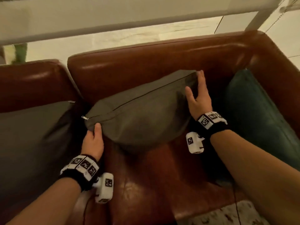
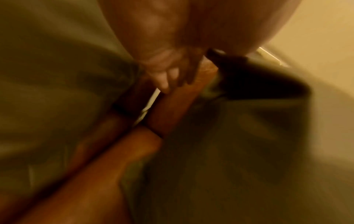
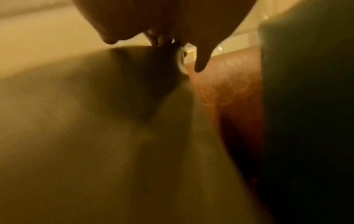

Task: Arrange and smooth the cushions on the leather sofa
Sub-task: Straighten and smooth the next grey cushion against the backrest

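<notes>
An olive-grey cushion [image 1: 142,117] with a zip along its top seam leans tilted against the back of the brown leather sofa [image 1: 146,62]. My left hand [image 1: 94,134] grips its lower left corner by the zip pull, thumb on top and fingers hidden underneath. At the upper right corner my right hand [image 1: 195,83] holds the cushion, thumb spread on the front face and fingers round the end. The right wrist view is blurred: the cushion [image 3: 95,136] fills the lower left under my right hand [image 3: 157,40]. The left wrist view shows curled fingers [image 2: 166,77] in blur.
A second grey cushion [image 1: 32,143] lies on the seat to the left and a teal cushion [image 1: 259,120] stands against the right armrest. Bare seat leather [image 1: 154,176] shows in front. A pale rug [image 1: 227,215] is on the floor, and a white rail [image 1: 113,25] runs behind the sofa.
</notes>
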A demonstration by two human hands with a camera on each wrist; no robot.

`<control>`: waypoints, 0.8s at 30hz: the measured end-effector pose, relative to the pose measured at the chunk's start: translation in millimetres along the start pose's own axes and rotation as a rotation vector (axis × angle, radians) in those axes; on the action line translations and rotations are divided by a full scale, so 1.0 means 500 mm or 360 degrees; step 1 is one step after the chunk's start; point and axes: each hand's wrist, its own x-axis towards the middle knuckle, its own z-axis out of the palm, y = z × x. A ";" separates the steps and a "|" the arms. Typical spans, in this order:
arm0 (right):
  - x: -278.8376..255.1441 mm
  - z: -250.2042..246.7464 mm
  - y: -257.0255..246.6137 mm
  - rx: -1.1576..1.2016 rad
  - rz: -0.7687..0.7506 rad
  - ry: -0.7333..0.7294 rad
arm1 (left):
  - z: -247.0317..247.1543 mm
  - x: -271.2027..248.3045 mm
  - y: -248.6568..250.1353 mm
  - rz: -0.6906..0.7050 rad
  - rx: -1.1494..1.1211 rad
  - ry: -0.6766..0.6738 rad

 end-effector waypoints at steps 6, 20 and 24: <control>0.052 -0.033 -0.006 0.0182 0.0672 0.0303 | 0.008 -0.018 0.089 -0.0050 -0.0123 0.0501; 0.066 0.015 0.030 0.0323 0.1012 -0.0087 | 0.019 0.107 0.086 -0.0552 -0.0243 0.0316; 0.067 0.022 0.026 0.0202 0.0897 0.0238 | 0.011 0.120 0.084 -0.0375 -0.0386 0.0434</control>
